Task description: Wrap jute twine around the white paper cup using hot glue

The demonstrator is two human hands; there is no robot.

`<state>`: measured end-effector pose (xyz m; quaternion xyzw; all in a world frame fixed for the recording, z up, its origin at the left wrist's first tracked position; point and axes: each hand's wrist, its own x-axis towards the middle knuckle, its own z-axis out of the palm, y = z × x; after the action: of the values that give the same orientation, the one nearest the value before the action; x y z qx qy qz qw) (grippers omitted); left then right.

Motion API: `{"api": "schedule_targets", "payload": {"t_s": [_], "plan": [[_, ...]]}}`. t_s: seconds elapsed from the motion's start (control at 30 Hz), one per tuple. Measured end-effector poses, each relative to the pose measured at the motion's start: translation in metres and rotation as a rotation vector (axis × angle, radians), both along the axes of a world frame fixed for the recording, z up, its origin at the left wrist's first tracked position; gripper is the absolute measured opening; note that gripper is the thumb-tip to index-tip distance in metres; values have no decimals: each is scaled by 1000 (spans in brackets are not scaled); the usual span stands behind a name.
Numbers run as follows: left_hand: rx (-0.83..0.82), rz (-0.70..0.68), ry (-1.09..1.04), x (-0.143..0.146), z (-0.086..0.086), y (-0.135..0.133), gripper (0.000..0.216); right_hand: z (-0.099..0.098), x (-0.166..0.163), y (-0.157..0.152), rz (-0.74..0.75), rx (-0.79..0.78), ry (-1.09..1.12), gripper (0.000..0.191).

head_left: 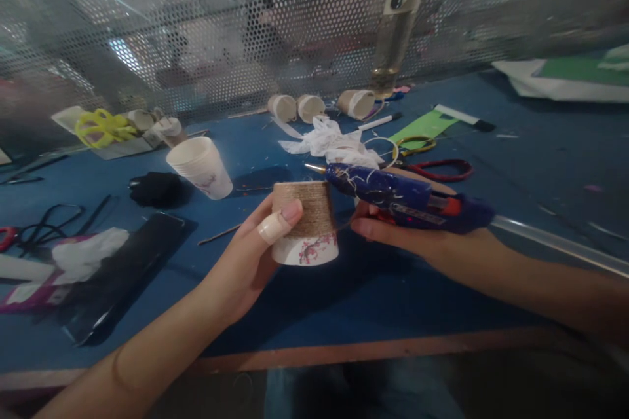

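My left hand (263, 242) is wrapped round a paper cup (305, 250), its thumb, with a bandage (274, 228) on it, pressing the side. Brown twine (314, 206) winds round one part of the cup; the lower band shows white with a pink blossom print. In my right hand (388, 226) is a blue hot glue gun (393, 193), its metal nozzle pointing left just above the cup's upper edge. A clear glue stick (555, 240) sticks out of its rear. From the cup a strand of twine runs to my right fingers.
Stacked paper cups (200, 167) stand at left, near a black bundle (154, 189) and a dark pouch (128, 268). Behind my hands lie crumpled white plastic (334, 141), red-handled scissors (447, 170) and twine-wrapped cups (358, 105). A perforated metal screen (211, 46) closes off the back.
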<state>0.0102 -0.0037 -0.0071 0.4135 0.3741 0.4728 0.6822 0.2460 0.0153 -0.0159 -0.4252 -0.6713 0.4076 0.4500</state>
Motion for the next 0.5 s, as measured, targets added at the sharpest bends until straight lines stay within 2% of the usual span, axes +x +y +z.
{"api": "schedule_targets", "payload": {"t_s": [0.17,0.5], "plan": [[0,1,-9,-1,0,0,51,-1,0,1,-13,-68,13,26],[-5,-4,-17,-3,-1,1,50,7,-1,-1,-8,-99,1,23]]}}
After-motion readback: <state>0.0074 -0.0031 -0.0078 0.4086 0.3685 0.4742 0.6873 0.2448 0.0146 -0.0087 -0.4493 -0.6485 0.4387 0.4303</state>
